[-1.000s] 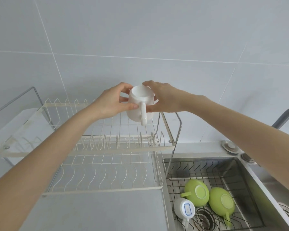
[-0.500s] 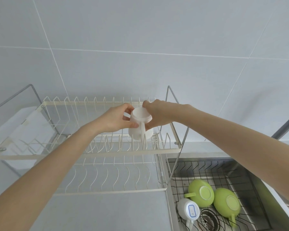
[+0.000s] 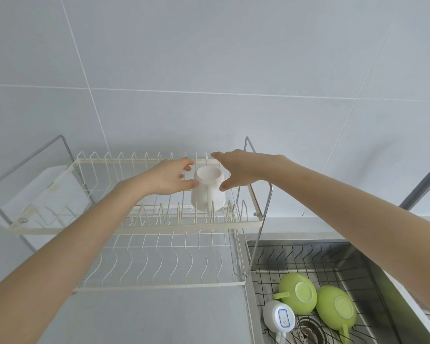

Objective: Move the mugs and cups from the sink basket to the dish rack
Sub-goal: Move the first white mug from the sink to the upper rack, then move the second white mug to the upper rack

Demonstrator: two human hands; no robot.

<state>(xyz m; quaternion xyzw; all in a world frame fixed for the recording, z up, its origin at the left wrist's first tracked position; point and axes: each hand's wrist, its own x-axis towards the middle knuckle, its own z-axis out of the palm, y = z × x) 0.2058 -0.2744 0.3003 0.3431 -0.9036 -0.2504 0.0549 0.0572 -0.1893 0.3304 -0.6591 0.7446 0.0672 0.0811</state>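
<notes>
Head cam: white mug [image 3: 207,192] btwn both hands' loosened grip.

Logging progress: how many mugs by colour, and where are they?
White mugs: 2, one upside down on the dish rack's top tier, one in the sink basket with a blue label.
Green mugs: 2, both upside down in the basket.
Total: 4.

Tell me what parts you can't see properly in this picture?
- White ceramic mug on the cream wire dish rack: upside down, so its inside is hidden.
- Small white cup with a blue label: bottom cut off by the edge.
- Blue label: writing too small.
- Left hand, right hand: whether fingers touch the mug is unclear.
</notes>
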